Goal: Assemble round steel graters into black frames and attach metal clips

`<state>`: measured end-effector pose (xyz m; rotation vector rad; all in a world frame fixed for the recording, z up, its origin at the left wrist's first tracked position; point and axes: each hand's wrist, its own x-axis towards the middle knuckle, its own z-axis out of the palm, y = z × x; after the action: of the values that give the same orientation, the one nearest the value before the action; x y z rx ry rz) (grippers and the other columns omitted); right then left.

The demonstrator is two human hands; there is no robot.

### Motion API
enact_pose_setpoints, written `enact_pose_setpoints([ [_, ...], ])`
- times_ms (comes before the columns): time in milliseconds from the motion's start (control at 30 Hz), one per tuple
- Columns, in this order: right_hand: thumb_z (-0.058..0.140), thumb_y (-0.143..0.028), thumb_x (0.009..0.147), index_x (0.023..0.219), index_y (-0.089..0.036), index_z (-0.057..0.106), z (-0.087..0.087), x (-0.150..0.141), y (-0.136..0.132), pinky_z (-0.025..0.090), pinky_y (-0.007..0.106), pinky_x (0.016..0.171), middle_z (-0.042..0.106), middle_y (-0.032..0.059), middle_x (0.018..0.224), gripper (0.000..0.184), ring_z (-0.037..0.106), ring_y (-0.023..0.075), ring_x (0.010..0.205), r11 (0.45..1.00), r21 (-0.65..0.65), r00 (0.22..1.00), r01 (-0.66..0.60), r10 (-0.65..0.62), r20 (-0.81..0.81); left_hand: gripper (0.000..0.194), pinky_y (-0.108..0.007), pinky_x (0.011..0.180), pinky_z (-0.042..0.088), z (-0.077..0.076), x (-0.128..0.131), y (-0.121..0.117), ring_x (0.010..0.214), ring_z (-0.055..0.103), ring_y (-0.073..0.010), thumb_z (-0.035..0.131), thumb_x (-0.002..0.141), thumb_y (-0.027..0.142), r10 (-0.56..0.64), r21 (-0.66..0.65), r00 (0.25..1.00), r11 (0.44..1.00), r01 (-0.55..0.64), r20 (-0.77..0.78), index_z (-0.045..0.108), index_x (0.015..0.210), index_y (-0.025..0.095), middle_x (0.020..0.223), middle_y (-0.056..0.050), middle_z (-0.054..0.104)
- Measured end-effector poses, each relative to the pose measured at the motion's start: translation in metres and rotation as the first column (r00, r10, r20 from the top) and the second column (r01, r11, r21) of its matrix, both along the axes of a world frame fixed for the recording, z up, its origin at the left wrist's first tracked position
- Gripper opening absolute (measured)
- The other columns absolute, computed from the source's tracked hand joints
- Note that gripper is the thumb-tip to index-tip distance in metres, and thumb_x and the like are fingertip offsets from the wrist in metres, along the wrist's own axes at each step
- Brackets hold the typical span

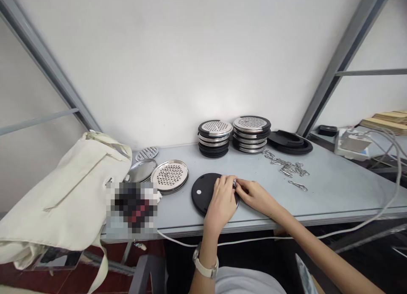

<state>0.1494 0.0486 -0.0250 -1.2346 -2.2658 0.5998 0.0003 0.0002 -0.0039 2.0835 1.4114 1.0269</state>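
In front of me a flat black disc (203, 190) with a white round dot lies near the table's front edge. My left hand (222, 198) rests over its right part, fingers bent and close together, holding it. At the disc's right rim my right hand (254, 195) has its thumb and fingers pinched. A small silvery glint shows between the two hands; what it belongs to is mostly hidden. To the right lie several bent-wire clips (294, 169) in a loose pile, with one wire clip (298, 185) apart from it.
Perforated round grater plates (170, 175) lie at the left beside a plain metal disc (141, 170). Two stacks of black-rimmed graters (215, 128) stand by the wall, near black round trays (289, 142). A cream bag (70, 192) occupies the left end; a white cable (359, 230) crosses the front.
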Motion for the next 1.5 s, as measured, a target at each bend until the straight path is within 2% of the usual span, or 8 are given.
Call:
enact_pose_setpoints([
  [333,0.034,-0.03,0.091,0.067,-0.02,0.046,0.0005,0.0001,0.0027,0.032,0.025,0.055,0.059,0.0018,0.062,0.029,0.052,0.0145,0.055,1.0,0.027,1.0,-0.012,0.011,0.028,0.033,-0.037,0.099,0.041,-0.0029,-0.0023,0.0044,0.106,0.05,-0.02,0.04,0.087,0.004,-0.019,0.032,1.0,0.999,0.019,0.015,0.052,0.113,0.021,0.113,-0.005,0.06],
  [667,0.032,-0.033,0.094,0.075,-0.019,0.052,0.0001,0.0011,0.0019,0.036,0.025,0.058,0.063,0.0028,0.068,0.031,0.056,0.0158,0.059,0.999,0.022,1.0,-0.03,0.03,-0.008,0.034,-0.038,0.1,0.04,-0.0027,-0.0038,0.0064,0.108,0.051,-0.0204,0.04,0.087,0.005,-0.011,0.037,1.0,0.999,0.011,0.008,0.054,0.114,0.021,0.114,-0.005,0.061],
  [933,0.033,-0.032,0.093,0.071,-0.019,0.052,-0.0007,0.0002,0.0019,0.034,0.025,0.057,0.063,0.0032,0.066,0.031,0.055,0.0155,0.057,0.999,0.04,1.0,-0.016,0.015,0.017,0.034,-0.039,0.105,0.035,-0.003,-0.0034,0.0064,0.108,0.053,-0.0192,0.041,0.087,0.004,-0.01,0.067,1.0,0.998,0.009,0.007,0.055,0.113,0.021,0.114,-0.005,0.062],
  [1200,0.034,-0.032,0.092,0.071,-0.02,0.051,-0.0017,-0.0003,0.0007,0.033,0.025,0.056,0.06,0.0017,0.063,0.03,0.053,0.015,0.055,0.999,0.033,1.0,0.005,-0.005,0.011,0.041,-0.035,0.097,0.044,-0.003,-0.0064,0.0071,0.104,0.053,-0.0183,0.043,0.085,0.002,-0.038,0.038,0.994,0.999,0.034,0.099,0.058,0.115,0.024,0.11,-0.003,0.065],
  [1500,0.035,-0.031,0.091,0.071,-0.02,0.052,-0.0026,-0.0008,-0.0003,0.032,0.025,0.055,0.059,0.0004,0.061,0.029,0.052,0.014,0.054,0.999,0.045,1.0,0.015,-0.015,0.009,0.046,-0.035,0.098,0.045,-0.0008,-0.0073,0.0071,0.104,0.054,-0.0179,0.043,0.084,0.001,-0.043,0.012,0.99,0.999,0.042,0.133,0.059,0.119,0.026,0.11,-0.003,0.064],
])
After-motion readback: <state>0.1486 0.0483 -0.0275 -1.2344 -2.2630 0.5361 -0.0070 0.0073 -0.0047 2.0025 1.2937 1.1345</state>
